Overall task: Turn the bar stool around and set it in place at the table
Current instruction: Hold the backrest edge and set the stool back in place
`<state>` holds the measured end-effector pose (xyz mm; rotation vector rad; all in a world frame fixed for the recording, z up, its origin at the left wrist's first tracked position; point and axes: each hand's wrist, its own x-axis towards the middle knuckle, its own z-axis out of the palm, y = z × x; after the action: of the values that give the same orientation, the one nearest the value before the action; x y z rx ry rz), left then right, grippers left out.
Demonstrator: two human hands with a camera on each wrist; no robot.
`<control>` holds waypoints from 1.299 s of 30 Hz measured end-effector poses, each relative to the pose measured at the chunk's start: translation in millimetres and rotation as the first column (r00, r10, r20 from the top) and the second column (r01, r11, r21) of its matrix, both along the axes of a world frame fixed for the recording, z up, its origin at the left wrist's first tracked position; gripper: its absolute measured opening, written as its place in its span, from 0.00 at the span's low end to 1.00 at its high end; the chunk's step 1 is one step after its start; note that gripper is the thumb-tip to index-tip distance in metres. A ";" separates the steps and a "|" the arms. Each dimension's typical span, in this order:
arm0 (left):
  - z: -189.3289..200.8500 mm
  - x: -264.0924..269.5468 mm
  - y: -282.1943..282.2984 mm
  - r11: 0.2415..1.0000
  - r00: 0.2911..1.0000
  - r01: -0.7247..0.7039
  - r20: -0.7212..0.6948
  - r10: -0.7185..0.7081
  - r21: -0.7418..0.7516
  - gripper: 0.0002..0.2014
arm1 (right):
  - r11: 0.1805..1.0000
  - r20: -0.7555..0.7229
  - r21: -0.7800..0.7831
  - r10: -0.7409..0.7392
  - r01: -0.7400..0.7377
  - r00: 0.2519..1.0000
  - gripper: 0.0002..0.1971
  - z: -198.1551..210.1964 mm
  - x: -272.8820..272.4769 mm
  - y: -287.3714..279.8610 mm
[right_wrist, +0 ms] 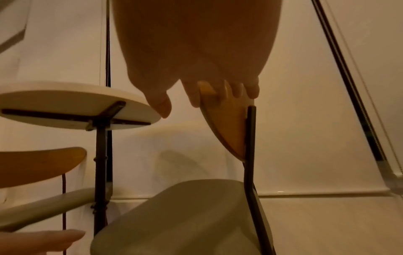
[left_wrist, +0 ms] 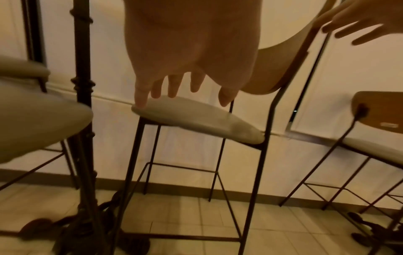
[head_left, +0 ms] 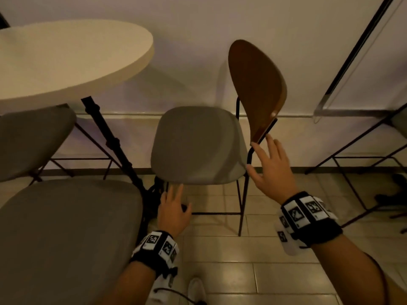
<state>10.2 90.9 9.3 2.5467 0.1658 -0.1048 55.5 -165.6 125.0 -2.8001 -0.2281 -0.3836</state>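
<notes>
The bar stool has a grey padded seat [head_left: 198, 146], a brown wooden backrest [head_left: 257, 89] and thin black legs, and stands right of the round cream table [head_left: 66, 58]. Its backrest is on the side away from the table. My left hand [head_left: 174, 203] is open just under the seat's near edge; in the left wrist view its index fingertip [left_wrist: 140, 100] meets the rim of the seat [left_wrist: 196, 117]. My right hand [head_left: 264, 159] is spread open at the lower end of the backrest. In the right wrist view its fingertips [right_wrist: 235, 91] lie against the backrest [right_wrist: 229, 124].
Two more grey stool seats [head_left: 66, 238] [head_left: 33, 139] crowd the left under the table, around its black post [head_left: 110, 139]. Another stool frame [head_left: 363, 150] stands at the right. A wall runs close behind. Tiled floor [head_left: 264, 249] lies in front.
</notes>
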 end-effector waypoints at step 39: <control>-62.4 126.9 35.2 -0.233 0.575 -0.650 -0.669 0.471 -0.723 0.37 | 0.949 0.121 0.280 0.117 -0.147 0.986 0.43 47.5 60.0 -25.7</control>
<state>137.1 126.1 -53.1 0.7949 1.0038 0.0020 115.5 -191.3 172.4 -2.4657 -0.3507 -0.4879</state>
